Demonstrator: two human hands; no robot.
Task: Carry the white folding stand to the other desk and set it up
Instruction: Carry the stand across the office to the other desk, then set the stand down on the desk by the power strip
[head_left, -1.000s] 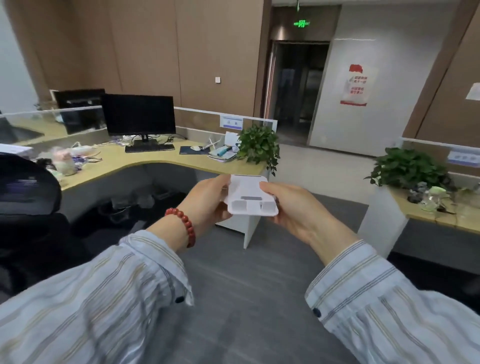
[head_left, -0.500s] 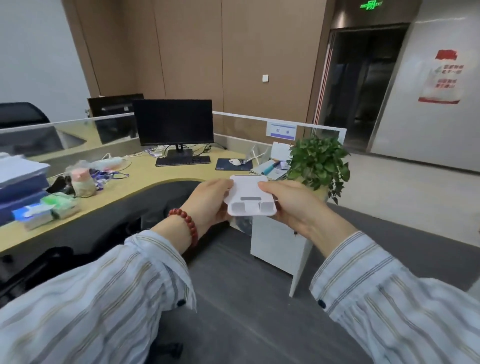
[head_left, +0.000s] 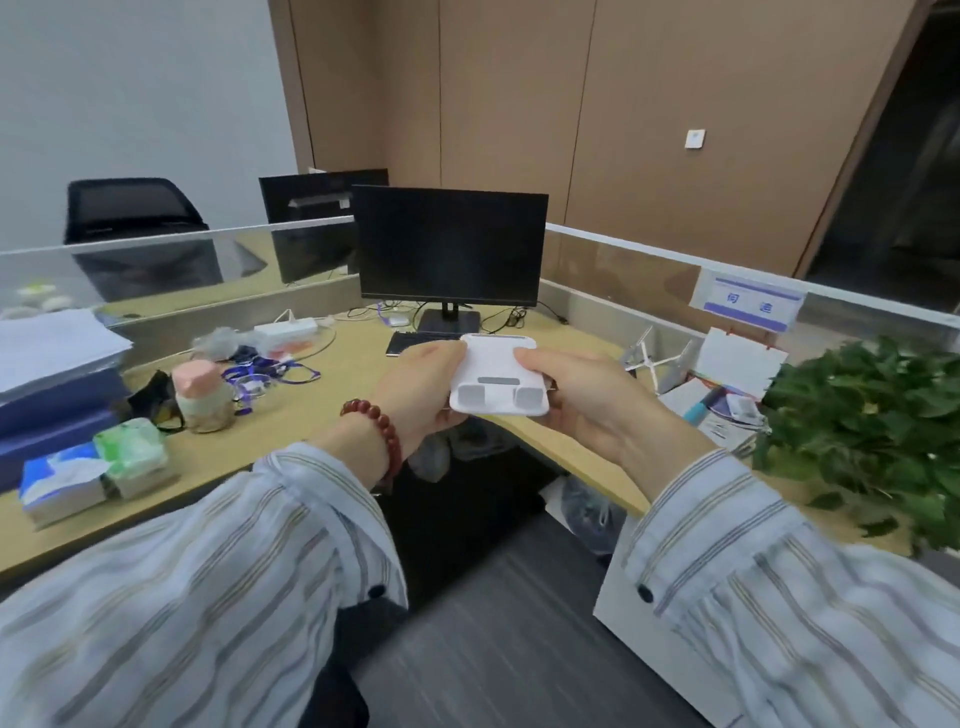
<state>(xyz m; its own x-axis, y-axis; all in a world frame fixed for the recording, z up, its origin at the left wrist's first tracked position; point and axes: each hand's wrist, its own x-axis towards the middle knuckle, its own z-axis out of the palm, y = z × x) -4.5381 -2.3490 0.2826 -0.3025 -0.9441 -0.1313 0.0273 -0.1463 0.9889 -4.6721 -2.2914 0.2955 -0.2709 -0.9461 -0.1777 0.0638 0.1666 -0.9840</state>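
White folding stand: folded flat, pinched at its sides between our left hand and right hand above the desk edge; we judge lowering it level onto bare wood before unfolding best.

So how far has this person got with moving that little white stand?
The carrying looks nearly done: the wooden desk with the dark monitor is right in front. In hand: the white folding stand, folded flat and gripped at its sides by the left hand and right hand, above the desk's front edge. Left to do: unfold it and set it down.
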